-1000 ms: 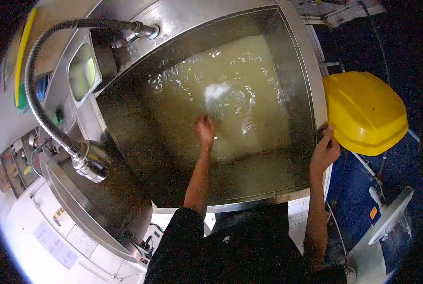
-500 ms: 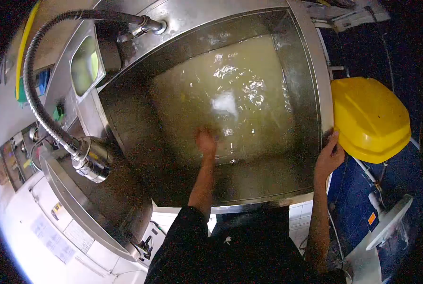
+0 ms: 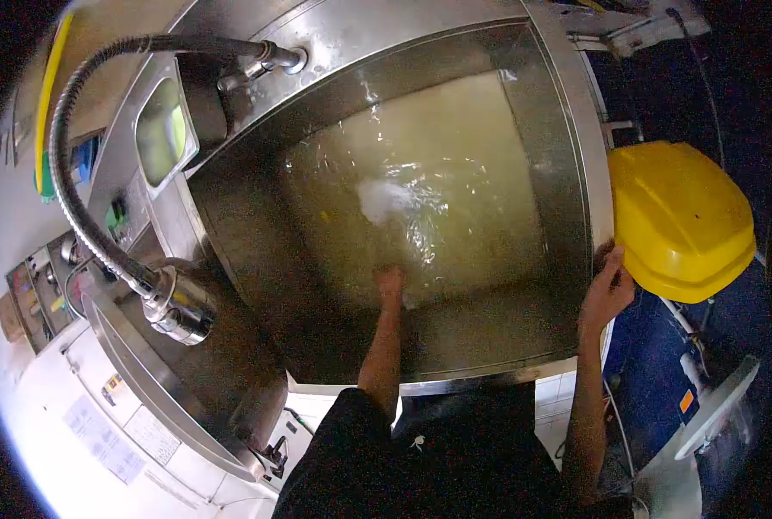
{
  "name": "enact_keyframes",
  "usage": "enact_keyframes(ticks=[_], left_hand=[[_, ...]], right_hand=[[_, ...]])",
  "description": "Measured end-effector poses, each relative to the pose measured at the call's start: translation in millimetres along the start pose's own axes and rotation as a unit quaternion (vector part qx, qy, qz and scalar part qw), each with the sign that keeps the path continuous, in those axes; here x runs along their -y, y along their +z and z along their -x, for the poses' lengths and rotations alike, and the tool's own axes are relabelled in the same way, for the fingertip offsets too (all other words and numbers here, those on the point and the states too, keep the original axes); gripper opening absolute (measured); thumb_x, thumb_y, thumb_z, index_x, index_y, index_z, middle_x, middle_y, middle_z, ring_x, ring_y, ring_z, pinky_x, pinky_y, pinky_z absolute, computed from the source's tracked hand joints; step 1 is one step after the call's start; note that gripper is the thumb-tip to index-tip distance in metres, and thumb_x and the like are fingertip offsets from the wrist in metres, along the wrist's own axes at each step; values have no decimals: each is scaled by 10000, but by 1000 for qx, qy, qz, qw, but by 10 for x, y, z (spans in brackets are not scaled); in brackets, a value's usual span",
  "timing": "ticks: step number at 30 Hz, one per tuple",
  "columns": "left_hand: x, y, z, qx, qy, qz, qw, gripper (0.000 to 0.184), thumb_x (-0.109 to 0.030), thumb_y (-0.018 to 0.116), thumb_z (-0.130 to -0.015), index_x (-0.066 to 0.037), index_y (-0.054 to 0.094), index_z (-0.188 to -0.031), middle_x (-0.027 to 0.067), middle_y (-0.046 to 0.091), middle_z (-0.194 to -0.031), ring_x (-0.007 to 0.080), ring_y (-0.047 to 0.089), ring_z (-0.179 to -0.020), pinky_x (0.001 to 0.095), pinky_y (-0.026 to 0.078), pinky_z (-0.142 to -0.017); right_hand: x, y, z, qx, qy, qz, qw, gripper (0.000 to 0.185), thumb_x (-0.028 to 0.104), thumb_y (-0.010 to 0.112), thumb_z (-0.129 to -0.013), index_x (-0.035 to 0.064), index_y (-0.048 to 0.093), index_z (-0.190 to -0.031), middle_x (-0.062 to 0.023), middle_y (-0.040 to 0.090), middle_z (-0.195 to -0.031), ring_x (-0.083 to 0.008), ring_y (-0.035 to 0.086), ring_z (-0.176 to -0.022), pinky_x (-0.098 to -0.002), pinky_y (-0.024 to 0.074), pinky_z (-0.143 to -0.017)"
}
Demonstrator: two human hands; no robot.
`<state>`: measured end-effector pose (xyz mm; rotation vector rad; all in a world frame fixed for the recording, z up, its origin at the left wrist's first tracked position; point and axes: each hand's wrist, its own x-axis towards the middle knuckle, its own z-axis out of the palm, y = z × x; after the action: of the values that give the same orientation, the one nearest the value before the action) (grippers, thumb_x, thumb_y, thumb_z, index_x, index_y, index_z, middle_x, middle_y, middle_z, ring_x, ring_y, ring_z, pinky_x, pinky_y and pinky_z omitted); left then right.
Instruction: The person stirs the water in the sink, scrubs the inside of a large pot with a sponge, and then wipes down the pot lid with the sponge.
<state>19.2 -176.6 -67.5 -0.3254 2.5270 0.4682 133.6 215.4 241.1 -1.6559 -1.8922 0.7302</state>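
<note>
"Four steel walls edge the big sink [image 3: 239,216]; where is the open room inside?"

"Plenty of bare water [image 3: 472,130] beyond the left hand [image 3: 391,281], ahead and to the right. The near side is tighter; that forearm crosses over the front rim [image 3: 490,374]."

"And outside?"

"On the right, a yellow plastic tub [image 3: 684,221] sits just beside the edge. On the left, the hose faucet [image 3: 61,156] arches out, its spray head [image 3: 178,316] above the second basin [image 3: 187,368]."

"Count them."

"One big sink with a smaller basin to its left, one faucet, one tub, one rectangular steel pan [image 3: 165,143] by the far left corner, one white patch [image 3: 384,201] on the water. Foam or reflection, I can't tell."

"Now the hands?"

"Two. The left is at the murky water in the near half; it's blurred, so I can't tell how spread its fingers are or whether it holds anything. The right hand [image 3: 606,294] has bent fingers at the right rim [image 3: 589,164], beside the tub. Whether they grip that edge, I can't tell."
</note>
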Motion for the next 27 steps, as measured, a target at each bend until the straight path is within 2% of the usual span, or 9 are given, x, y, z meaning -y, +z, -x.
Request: enact_keyframes(ticks=[5, 8, 14, 19, 21, 22, 23, 25, 27], left_hand=[[-640, -545, -500, -263, 88, 61, 959, 404, -254, 554, -843, 5, 536, -1153, 233, 591, -1047, 374, 571, -958, 459, 441, -838], [-645, -1000, -1013, -338, 97, 46, 935, 387, -250, 553, -846, 4, 544, -1139, 231, 598, -1030, 372, 576, -946, 454, 445, -830], [-562, -750, -1188, -110, 148, -35, 982, 355, -241, 552, -853, 2, 559, -1111, 228, 612, -995, 367, 587, -922, 445, 452, -814], [-1379, -401, -408, -98, 266, -55, 957, 335, -235, 552, -857, 1, 570, -1093, 226, 621, -972, 363, 594, -905, 438, 456, -803], [-1689, -390, -313, 1, 304, 182, 935, 258, -215, 557, -852, -14, 585, -1012, 229, 602, -1021, 362, 572, -957, 448, 441, -815], [-1749, -441, -223, -8, 331, 63, 942, 262, -212, 560, -850, -42, 573, -1049, 198, 564, -1140, 365, 534, -1048, 440, 438, -875], [-1844, -481, -140, -6, 337, 65, 939, 262, -212, 560, -850, -42, 573, -1049, 198, 564, -1140, 365, 534, -1048, 440, 438, -875], [-2082, -631, 227, -39, 375, -91, 922, 312, -198, 567, -837, -64, 546, -1117, 163, 503, -1254, 349, 464, -1169, 411, 420, -955], [-2297, -559, 474, 21, 423, -50, 904, 341, -192, 558, -834, -85, 533, -1156, 148, 492, -1273, 338, 443, -1199, 432, 406, -978]], right_hand=[[4, -6, 5, 2, -13, 14, 1000, 389, 266, 533, -950, -99, 652, -887, -119, 668, -784, -162, 577, -717, -303, 461, -707], [49, -35, 1, 15, 7, 47, 999, 378, 253, 530, -952, -104, 647, -910, -136, 665, -785, -178, 582, -709, -316, 462, -692], [-73, 16, -14, -26, -49, 21, 998, 375, 243, 530, -953, -113, 637, -905, -106, 630, -717, -157, 520, -650, -314, 436, -634], [-149, 17, -21, -24, -52, 29, 998, 395, 240, 525, -957, -111, 588, -790, -36, 530, -634, -120, 440, -609, -280, 388, -573], [-211, 5, 0, -17, -52, 56, 997, 407, 240, 521, -959, -106, 566, -750, -19, 497, -617, -110, 419, -598, -272, 371, -555], [-202, 22, 16, -25, -39, 30, 998, 418, 244, 521, -960, -97, 544, -718, -13, 481, -602, -105, 411, -591, -270, 363, -546], [-180, 62, -1, -38, -27, 1, 999, 433, 249, 520, -960, -87, 521, -687, -8, 465, -587, -100, 403, -585, -267, 354, -537], [-120, 66, -24, -36, -29, 7, 999, 434, 252, 519, -960, -96, 539, -701, -15, 480, -591, -101, 409, -590, -271, 360, -543], [-138, 4, -4, -23, -32, 15, 999, 436, 256, 519, -959, -104, 556, -716, -23, 494, -595, -101, 415, -596, -275, 367, -549]])
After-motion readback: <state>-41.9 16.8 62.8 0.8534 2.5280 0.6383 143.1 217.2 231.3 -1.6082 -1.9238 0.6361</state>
